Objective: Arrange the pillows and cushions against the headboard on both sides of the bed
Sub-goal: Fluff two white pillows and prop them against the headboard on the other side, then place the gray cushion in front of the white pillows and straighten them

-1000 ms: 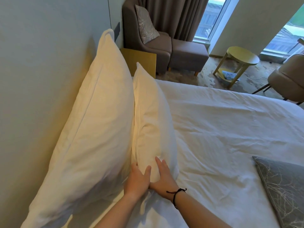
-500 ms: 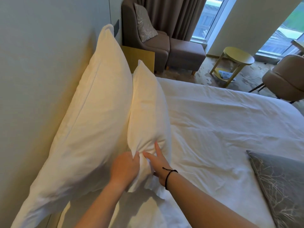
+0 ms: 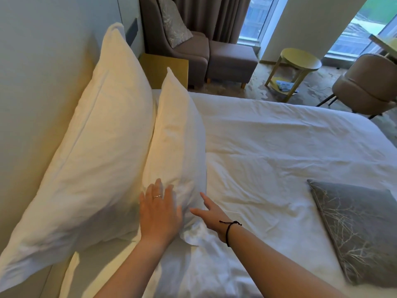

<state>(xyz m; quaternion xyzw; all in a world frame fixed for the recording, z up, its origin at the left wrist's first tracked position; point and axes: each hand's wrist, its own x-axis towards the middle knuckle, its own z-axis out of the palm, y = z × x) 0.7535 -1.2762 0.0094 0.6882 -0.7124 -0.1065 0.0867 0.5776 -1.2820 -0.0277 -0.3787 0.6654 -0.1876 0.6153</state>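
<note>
A large white pillow leans upright against the pale headboard on the left. In front of it stands a smaller white pillow, also upright. My left hand lies flat with straight fingers on the near end of the smaller pillow, a ring on one finger. My right hand, with a black cord at the wrist, has its fingers spread at the pillow's lower right corner, touching or just off the fabric. A grey cushion with a pale branch pattern lies flat on the white bed to the right.
Beyond the bed stand a wooden bedside table, a grey armchair holding a patterned cushion, a footstool, a round yellow side table and a beige chair. Curtains and tall windows fill the far wall.
Both hands gripped the smaller pillow's near end earlier; now their fingers are straight, the left flat on the pillow and the right drawn a little to the side.
</note>
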